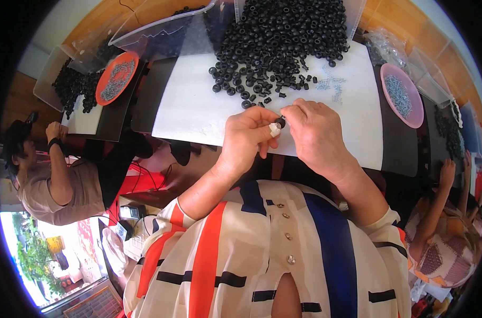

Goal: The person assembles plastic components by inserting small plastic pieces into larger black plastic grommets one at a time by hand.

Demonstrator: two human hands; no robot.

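Over the near edge of a white sheet [193, 114], my left hand [243, 135] pinches a small black round part [281, 122] between thumb and fingers. White tape [274, 130] is wrapped round a digit of that hand. My right hand [317, 135] meets it from the other side, its thumb and fingertips closed at the top of the part. Whatever lies between those fingertips is too small to make out. Just beyond both hands spreads a heap of black knob-like parts [283, 37]. Small silvery screws [332, 85] lie loose to the right of the heap.
A clear plastic bin [161, 40] stands at the far left. An orange plate [99, 93] and a pink bowl [420, 114] hold more small metal pieces. One person [66, 185] sits at the left table; another person's arm [434, 204] reaches in at the right.
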